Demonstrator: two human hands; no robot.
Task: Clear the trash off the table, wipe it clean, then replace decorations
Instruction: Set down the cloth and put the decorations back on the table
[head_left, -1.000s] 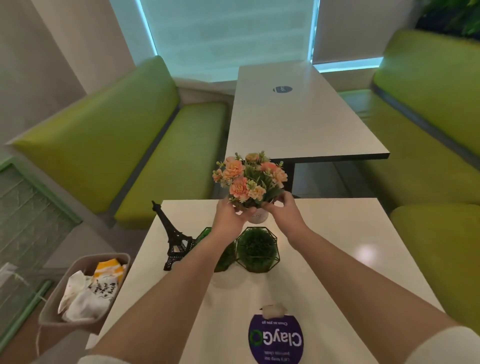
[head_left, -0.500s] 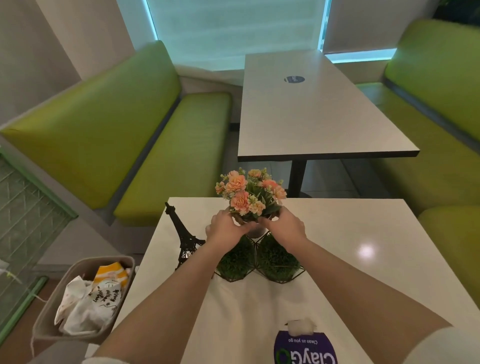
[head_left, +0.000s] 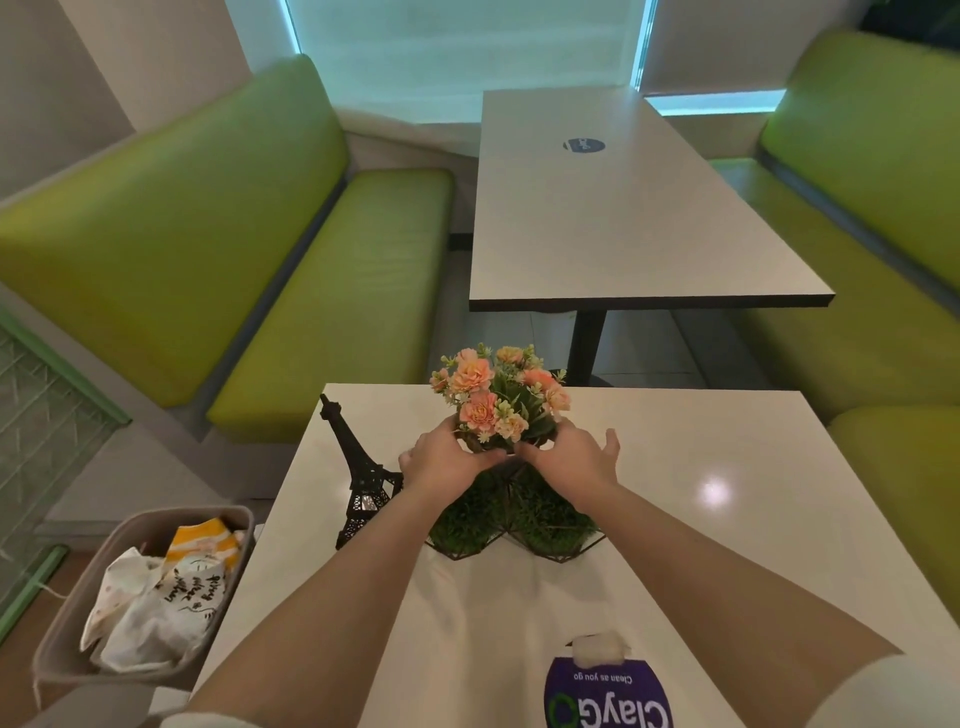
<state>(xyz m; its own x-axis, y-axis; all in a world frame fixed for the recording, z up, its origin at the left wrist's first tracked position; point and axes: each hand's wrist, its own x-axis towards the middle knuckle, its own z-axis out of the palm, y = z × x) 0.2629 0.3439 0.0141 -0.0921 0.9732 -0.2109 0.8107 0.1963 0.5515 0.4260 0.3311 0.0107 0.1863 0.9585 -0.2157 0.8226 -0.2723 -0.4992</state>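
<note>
A pot of orange artificial flowers (head_left: 498, 397) sits behind two green plants in black wire geometric holders (head_left: 511, 522) on the white table (head_left: 727, 519). My left hand (head_left: 447, 460) and my right hand (head_left: 571, 457) cup the flowers' base from both sides; the pot itself is hidden by my hands and the plants. My right hand's thumb is lifted away. A black Eiffel Tower model (head_left: 358, 473) stands just left of the plants. A small white wad (head_left: 597, 649) lies on a purple round sticker (head_left: 605, 693) at the near edge.
A grey bin (head_left: 140, 597) holding crumpled paper bags and wrappers stands left of the table. Green benches (head_left: 234, 260) line both sides. A second white table (head_left: 623, 208) stands beyond, across a gap.
The flower pot has come down from above the table to a spot behind the two green plants. Both hands came down with it, and my right thumb has lifted.
</note>
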